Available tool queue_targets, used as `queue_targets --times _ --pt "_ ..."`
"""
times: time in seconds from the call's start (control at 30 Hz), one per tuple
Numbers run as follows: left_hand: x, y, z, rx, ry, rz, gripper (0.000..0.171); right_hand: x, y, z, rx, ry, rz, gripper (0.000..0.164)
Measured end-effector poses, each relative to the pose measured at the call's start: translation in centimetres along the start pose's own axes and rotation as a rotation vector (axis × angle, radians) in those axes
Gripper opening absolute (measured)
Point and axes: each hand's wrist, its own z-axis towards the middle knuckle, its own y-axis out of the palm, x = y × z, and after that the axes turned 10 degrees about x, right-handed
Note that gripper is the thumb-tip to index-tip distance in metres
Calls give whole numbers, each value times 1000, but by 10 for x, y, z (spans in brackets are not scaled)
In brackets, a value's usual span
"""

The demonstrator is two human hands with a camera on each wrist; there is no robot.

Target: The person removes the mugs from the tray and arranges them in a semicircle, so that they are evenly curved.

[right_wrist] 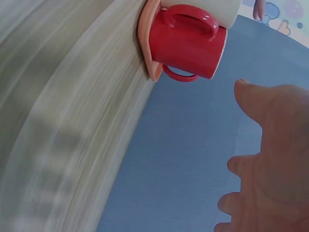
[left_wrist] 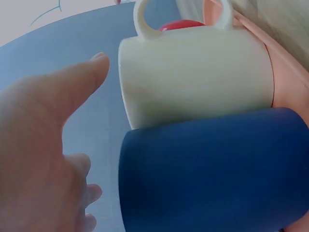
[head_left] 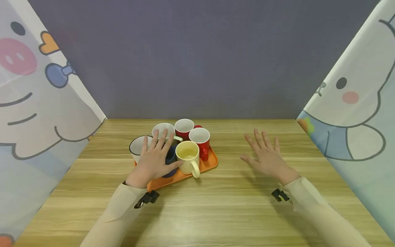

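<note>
Hovering empty, outspread: left hand (head_left: 155, 163) over mugs (head_left: 202, 143), right hand (head_left: 267, 158) over tabletop (head_left: 234, 206); near-side yellow mug handle (head_left: 195, 169) seemed easiest grip.

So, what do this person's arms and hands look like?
The left sleeve and right sleeve are plain and cream-coloured. A small black device sits by the left wrist, another by the right. The left hand and right hand are bare, no gloves or rings showing.

Soft, even light, faint shadows on table (head_left: 228, 212), hazy wrist views.
</note>
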Motion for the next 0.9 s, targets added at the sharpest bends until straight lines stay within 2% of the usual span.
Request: queue_targets --times 0.27,0.47,0.67,0.83,0.9 --pt "-7 0 -12 69 -18 -76 100 -5 14 0 48 -19 99 79" --pt "-16 0 -26 151 -66 -179 100 -14 25 2 124 -49 178 74" --pt "-25 7 -43 323 -101 -295 101 -22 37 6 164 -77 287 69" --pt "-36 17 -57 498 -121 -388 102 -30 49 11 198 -99 389 62" --pt "-41 22 -63 536 -146 -412 104 -34 54 13 206 -103 422 59"
